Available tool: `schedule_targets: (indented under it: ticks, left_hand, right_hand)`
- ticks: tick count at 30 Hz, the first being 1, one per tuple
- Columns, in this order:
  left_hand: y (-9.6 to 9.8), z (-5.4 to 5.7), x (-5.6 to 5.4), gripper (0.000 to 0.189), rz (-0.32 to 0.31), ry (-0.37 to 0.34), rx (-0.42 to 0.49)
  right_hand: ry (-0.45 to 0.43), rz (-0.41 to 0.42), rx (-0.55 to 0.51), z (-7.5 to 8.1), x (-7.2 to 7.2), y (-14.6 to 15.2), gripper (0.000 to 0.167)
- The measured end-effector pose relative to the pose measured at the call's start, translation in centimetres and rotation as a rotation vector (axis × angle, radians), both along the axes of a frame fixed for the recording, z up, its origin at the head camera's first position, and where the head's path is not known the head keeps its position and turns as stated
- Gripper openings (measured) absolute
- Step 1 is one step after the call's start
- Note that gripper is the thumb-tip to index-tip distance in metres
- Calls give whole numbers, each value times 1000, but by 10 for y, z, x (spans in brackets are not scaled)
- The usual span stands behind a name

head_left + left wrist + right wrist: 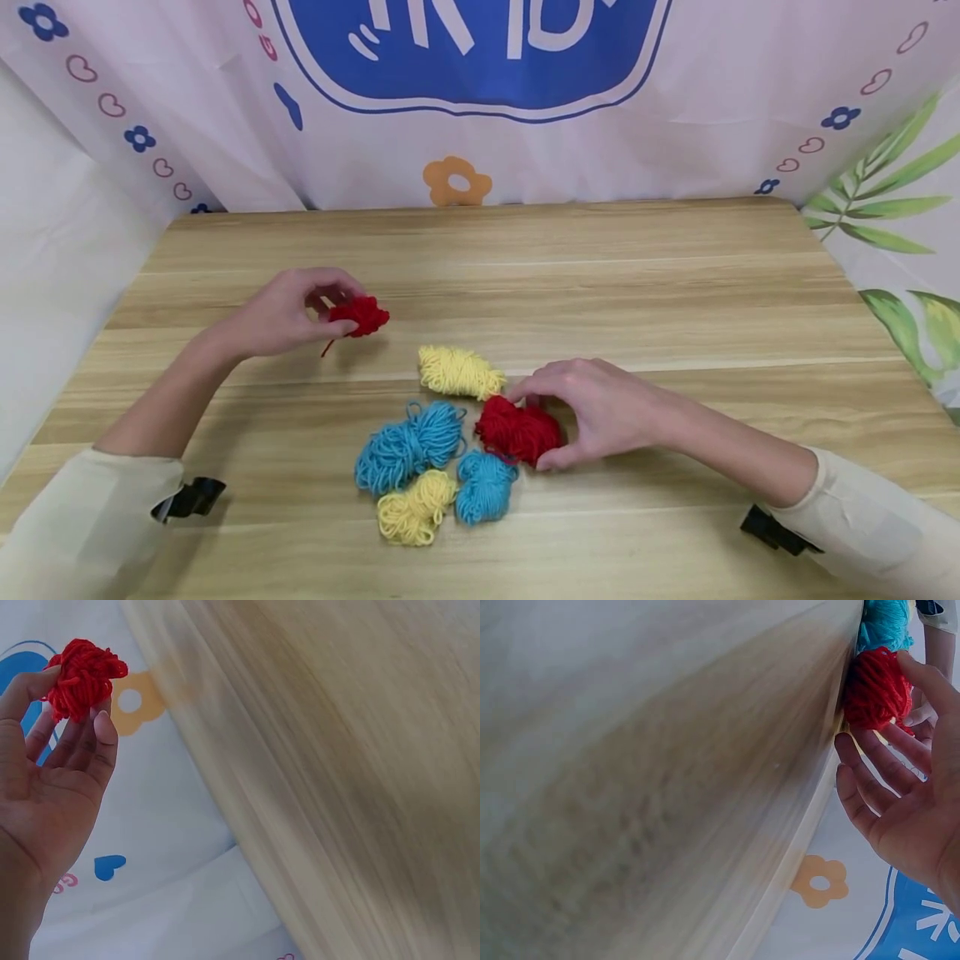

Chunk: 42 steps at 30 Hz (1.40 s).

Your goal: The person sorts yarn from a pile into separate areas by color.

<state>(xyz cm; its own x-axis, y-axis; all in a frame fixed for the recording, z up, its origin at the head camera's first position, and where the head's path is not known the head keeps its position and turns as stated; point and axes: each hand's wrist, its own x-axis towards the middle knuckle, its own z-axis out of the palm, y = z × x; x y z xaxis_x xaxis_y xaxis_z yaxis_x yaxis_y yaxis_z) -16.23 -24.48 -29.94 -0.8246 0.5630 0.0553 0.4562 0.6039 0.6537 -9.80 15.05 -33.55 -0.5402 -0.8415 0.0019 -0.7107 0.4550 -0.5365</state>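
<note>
Above the left part of the table, my left hand [303, 312] pinches a small red yarn bundle [363, 317] between thumb and fingers, a loose strand hanging from it. The left wrist view shows this red bundle [82, 679] at the fingertips. My right hand [600, 408] spans a larger red yarn bundle [517, 429], thumb at its near side and fingertips at its far side. In the right wrist view that bundle [877, 690] sits between thumb and index finger, the other fingers spread loosely. A yellow yarn bundle [459, 371] lies just beyond the right fingertips.
Left of the larger red bundle lie a big blue yarn bundle [408, 446], a smaller blue one [485, 487] and a yellow one [416, 508], close together. They are on a wood-grain table [675, 283]. A printed cloth [600, 150] hangs behind its far edge.
</note>
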Motion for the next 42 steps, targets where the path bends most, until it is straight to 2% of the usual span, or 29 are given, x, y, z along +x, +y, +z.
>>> schedule_targets:
  ticks: [13,26,42]
  left_hand:
    - [-6,-3,-6,30,50,-36,-37]
    - [-9,-3,-9,33,76,-58,-64]
    - [-13,-4,-11,31,112,-96,-99]
  right_hand:
    - [15,14,-1,-4,-2,-1,57]
    - [-74,78,-46,-8,-10,-1,47]
    - [-109,115,-58,-11,-16,-2,46]
